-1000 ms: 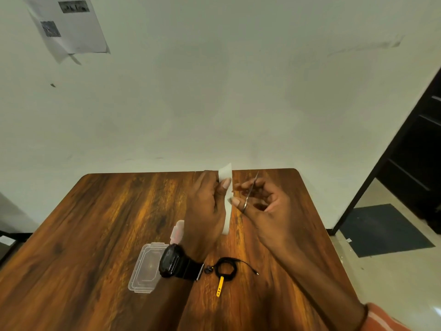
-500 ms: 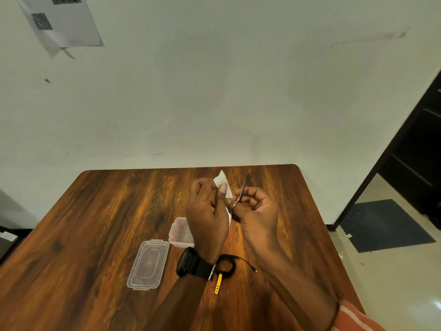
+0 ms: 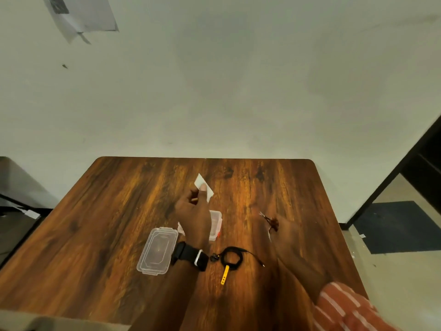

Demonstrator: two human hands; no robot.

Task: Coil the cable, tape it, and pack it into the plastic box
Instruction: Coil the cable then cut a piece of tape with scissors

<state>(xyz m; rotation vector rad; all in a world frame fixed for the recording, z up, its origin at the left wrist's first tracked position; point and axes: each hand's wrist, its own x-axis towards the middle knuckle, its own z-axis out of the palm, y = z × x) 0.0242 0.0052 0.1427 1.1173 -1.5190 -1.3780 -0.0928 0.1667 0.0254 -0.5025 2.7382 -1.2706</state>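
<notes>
A black coiled cable (image 3: 230,258) with a yellow tag lies on the wooden table (image 3: 107,223) near its front. My left hand (image 3: 194,215) hovers over the table's middle and pinches a white piece of tape (image 3: 204,186) between thumb and fingers. The clear plastic box (image 3: 216,223) sits partly hidden beneath that hand. Its clear lid (image 3: 157,250) lies flat to the left. My right hand (image 3: 280,231) is low over the table on the right, blurred, holding small scissors (image 3: 266,217) whose tips poke out.
The table's far edge meets a pale wall. A paper sheet (image 3: 81,13) hangs on the wall at upper left. A dark doorway and floor mat (image 3: 401,225) lie to the right. A black watch is on my left wrist.
My hands have separated. The right hand with the scissors dropped down and to the right. The left hand keeps the cut white piece raised over the box.
</notes>
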